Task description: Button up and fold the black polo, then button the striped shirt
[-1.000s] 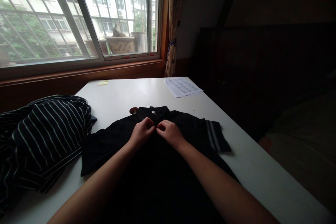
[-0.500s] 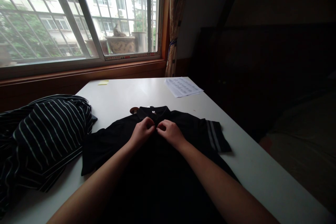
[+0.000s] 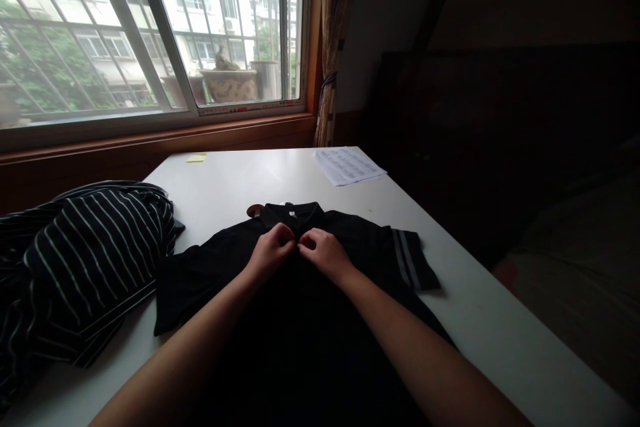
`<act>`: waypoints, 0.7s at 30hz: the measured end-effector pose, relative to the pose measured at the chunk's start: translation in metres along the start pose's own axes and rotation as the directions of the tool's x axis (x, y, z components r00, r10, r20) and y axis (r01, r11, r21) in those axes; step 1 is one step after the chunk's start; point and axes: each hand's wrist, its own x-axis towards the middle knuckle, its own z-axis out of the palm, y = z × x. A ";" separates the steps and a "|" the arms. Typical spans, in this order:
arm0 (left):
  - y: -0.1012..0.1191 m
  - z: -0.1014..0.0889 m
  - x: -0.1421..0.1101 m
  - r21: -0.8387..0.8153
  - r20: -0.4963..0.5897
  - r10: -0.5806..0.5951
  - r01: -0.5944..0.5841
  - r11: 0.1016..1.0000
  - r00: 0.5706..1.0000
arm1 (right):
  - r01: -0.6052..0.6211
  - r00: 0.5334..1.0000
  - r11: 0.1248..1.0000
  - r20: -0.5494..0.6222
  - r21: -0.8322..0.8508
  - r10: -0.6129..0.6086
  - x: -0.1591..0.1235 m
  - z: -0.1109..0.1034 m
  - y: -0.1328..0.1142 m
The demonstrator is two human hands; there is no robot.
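Observation:
A black short-sleeved shirt (image 3: 350, 230) with a collar lies spread on the white table (image 3: 240, 177), its collar toward the window. Two grey stripes ring the sleeve on the right. My left hand (image 3: 273, 247) pinches the shirt's front just below the collar. Close beside it, my right hand (image 3: 323, 250) pinches the same front opening, fingertips nearly meeting the left ones. Whether a button sits between the fingers is too dark and small to make out. A brown round-ended object (image 3: 255, 210) peeks out behind the collar, mostly hidden.
A heap of black-and-white striped cloth (image 3: 95, 253) covers the table's left side. Printed papers (image 3: 350, 167) lie at the far right corner, and a yellow sticky note (image 3: 197, 157) at the far left. Beyond the table are a barred window (image 3: 225, 27) and a tied curtain (image 3: 327, 100).

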 end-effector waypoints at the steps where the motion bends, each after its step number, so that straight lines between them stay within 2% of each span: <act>1: 0.000 0.000 0.000 -0.003 0.001 0.000 0.000 1.000 1.000 | 0.001 1.000 1.000 0.001 0.002 -0.001 0.000 0.000 0.000; 21: -0.003 0.001 0.001 0.003 0.012 -0.001 0.001 1.000 1.000 | -0.002 1.000 0.999 0.014 0.033 0.002 0.001 0.000 0.002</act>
